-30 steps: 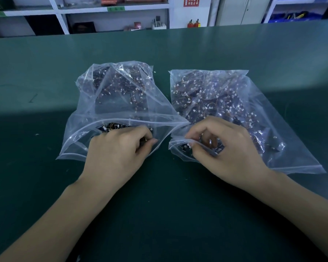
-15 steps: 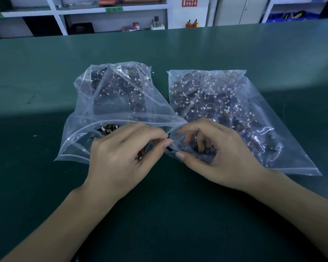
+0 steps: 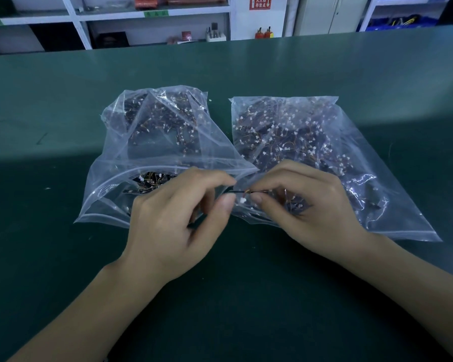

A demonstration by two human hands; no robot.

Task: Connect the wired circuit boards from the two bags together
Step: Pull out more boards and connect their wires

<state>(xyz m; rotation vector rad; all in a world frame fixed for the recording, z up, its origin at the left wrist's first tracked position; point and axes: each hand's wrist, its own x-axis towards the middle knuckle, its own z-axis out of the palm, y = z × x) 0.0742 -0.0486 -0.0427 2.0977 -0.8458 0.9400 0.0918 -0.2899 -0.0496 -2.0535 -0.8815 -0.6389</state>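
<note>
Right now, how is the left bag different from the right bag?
The left bag has its mouth gaping wide open; the right bag lies flatter, its mouth hidden behind the hands. The left bag looks bunched up and peaked; the right bag spreads wider. Both are clear plastic, full of dark wired circuit boards with white connectors.

A dark green table (image 3: 324, 296) carries two clear plastic bags; left bag (image 3: 131, 152), right bag (image 3: 351, 142), side by side.
</note>
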